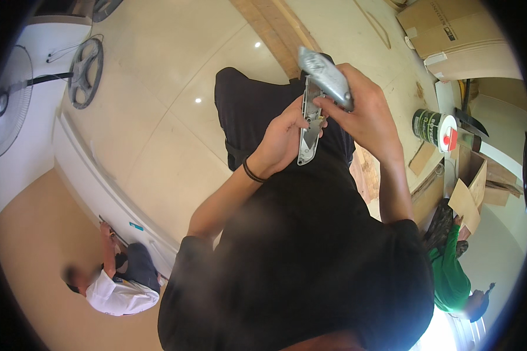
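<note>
utility knife half (pixel 307 153), head view: held in front of the wearer, near the dark trousers (pixel 246 111), its inner side exposed and metal parts visible within. the left hand (pixel 281 137) has its fingers closed around this half. the right hand (pixel 366 102) grasps in its fingers a silver casing piece (pixel 328 76), tilted across the half's upper end. at right, a white-lidded tub (pixel 430 127); at lower left, a person in a white shirt (pixel 123 297).

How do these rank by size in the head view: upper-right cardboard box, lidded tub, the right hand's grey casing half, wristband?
1. Cardboard box
2. Lidded tub and grey casing half: too alike to rank
3. Wristband
</note>
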Demonstrator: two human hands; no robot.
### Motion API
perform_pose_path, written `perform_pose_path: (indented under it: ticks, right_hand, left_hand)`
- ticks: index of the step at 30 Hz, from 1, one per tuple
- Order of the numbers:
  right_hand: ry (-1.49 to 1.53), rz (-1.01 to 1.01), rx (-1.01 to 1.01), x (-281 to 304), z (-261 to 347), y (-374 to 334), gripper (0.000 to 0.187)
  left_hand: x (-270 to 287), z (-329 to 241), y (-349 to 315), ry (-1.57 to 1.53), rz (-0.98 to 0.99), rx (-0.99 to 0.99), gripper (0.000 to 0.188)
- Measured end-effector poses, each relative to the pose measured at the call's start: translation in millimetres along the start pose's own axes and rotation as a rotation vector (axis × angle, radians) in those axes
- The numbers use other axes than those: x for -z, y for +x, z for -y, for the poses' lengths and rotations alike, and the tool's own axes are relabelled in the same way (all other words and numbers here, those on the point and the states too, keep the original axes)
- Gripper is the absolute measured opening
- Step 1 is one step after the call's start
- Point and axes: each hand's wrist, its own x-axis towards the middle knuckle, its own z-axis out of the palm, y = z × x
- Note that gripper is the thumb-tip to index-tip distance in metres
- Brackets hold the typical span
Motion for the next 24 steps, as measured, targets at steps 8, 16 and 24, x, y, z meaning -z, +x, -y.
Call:
perform_pose_path:
  ticks: [8,16,24]
  right_hand:
    - [-0.109,0.0,0.05,3,-5,-5,0.037]
    - [0.645,0.077,-0.312,14,-15,-4,0.029]
    - [0.602,-0.36,-0.014,4,-12,-14,0.041]
  left_hand:
    - [-4,4,5,0.075,0.035,0.044,0.042]
    - [-9,-2,3,0.067,-0.015,0.071,0.045]
    - [-9,-7,6,0.057,0.023,0.074,0.049]
